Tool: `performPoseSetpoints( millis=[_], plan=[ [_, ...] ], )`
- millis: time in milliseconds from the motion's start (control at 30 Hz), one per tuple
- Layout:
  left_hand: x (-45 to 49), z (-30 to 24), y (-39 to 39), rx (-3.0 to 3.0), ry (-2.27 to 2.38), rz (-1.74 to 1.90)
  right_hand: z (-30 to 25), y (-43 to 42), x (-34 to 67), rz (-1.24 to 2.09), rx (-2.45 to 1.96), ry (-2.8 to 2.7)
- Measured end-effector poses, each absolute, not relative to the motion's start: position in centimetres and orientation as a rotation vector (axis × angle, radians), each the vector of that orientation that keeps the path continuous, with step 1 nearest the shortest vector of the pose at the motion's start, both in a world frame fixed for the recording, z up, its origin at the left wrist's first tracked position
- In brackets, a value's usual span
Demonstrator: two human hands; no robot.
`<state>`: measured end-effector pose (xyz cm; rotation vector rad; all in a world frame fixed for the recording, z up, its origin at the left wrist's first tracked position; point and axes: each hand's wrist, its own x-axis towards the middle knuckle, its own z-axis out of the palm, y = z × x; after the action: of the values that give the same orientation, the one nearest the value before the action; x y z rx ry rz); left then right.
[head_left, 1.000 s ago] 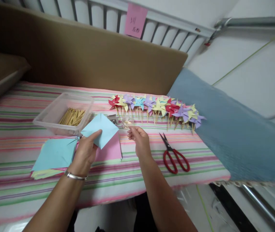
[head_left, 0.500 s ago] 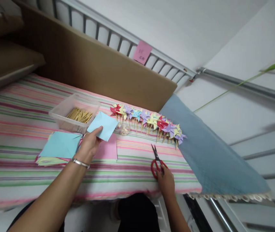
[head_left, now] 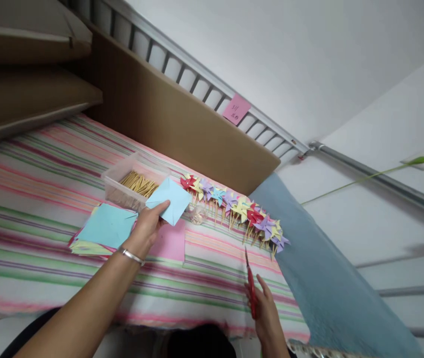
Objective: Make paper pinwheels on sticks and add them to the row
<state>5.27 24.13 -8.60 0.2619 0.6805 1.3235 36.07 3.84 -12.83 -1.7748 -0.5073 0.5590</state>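
The left hand (head_left: 148, 226) pinches a light-blue paper square (head_left: 173, 201), thumb on top, near the plastic tub (head_left: 117, 194), presumably to leave its far corners free, while the right hand (head_left: 267, 311) grips red-handled scissors (head_left: 252, 293) edge-on, blades forward, probably for control.

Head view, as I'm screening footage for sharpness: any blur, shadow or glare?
In the head view, the red-handled scissors look slightly soft; there too, the cardboard panel darkens toward the left, and the silver bracelet catches a glint.
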Motion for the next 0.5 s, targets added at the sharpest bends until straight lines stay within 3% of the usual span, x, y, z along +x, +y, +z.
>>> performPoseSetpoints(
  millis=[200,500],
  plan=[
    [4.7,-8.3,24.1,0.304,0.713,1.363,-8.9,9.0,26.3,0.916,-1.158,-0.738],
    [3.2,-8.5,26.1,0.575,0.875,1.373,-11.7,16.5,19.8,1.225,-1.211,-1.002]
  ],
)
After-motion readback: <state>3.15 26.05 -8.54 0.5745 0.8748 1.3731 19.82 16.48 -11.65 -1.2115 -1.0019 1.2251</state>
